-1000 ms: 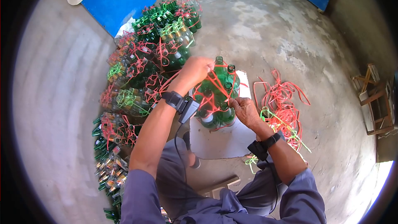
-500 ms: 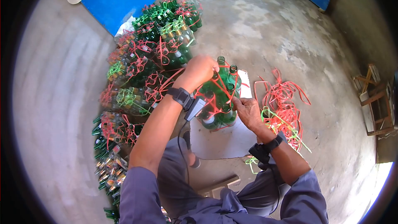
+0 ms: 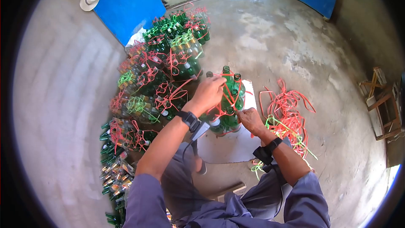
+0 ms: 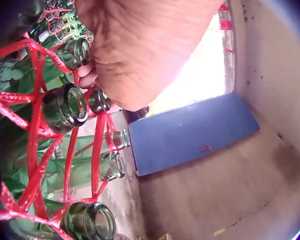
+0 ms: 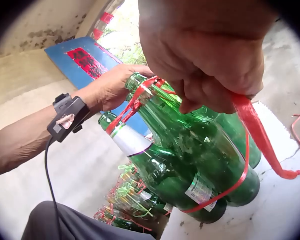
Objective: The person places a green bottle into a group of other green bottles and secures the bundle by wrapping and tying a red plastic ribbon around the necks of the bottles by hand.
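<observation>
1. The concrete floor (image 3: 240,23) spreads under everything.
2. Many strapped bottle bundles (image 3: 160,69) crowd the floor to the person's left.
3. A blue door panel (image 3: 122,4) stands beyond them.
4. A whitish board (image 3: 223,150) lies in front of the person's knees.
5. Tangled red and light-green plastic ribbon (image 3: 291,120) heaps on the floor right of the board.
6. A cluster of green glass bottles (image 5: 215,150) stands upright on the board, red straps crossing between the necks and circling the bodies.
7. The left hand (image 3: 209,94) is at the bottle necks; its fingers are partly hidden, so their hold cannot be told.
8. The right hand (image 3: 252,120), beside the cluster's near right side, is clenched round a red plastic strap (image 5: 255,131), which trails from the fist.
</observation>
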The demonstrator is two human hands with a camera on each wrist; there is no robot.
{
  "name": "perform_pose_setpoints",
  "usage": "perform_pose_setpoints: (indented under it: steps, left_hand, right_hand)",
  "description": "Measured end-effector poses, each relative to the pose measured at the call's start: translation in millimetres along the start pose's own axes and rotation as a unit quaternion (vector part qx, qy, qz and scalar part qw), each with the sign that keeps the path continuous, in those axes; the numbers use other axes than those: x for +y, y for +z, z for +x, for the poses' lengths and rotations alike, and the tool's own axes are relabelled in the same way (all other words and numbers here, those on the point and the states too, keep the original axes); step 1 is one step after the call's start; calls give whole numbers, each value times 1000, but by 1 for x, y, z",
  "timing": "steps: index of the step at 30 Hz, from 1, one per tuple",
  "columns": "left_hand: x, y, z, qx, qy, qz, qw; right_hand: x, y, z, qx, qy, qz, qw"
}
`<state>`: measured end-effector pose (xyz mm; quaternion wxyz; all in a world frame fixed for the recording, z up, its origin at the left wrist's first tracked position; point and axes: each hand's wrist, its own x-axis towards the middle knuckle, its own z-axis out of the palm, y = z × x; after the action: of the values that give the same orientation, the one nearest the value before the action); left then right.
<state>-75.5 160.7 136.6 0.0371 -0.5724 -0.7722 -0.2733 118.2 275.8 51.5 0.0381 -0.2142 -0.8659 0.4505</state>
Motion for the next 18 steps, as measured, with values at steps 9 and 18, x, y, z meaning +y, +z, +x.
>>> perform_pose_setpoints:
  steps: [9,18]
  left_hand:
    - [15,13,-18,-14,44,169,985]
    - [21,13,-19,7,27,121,992]
  right_hand:
    - [12,6,-8,57,-210,-199,955]
    - [-7,-30,-37,86,-108,-21,990]
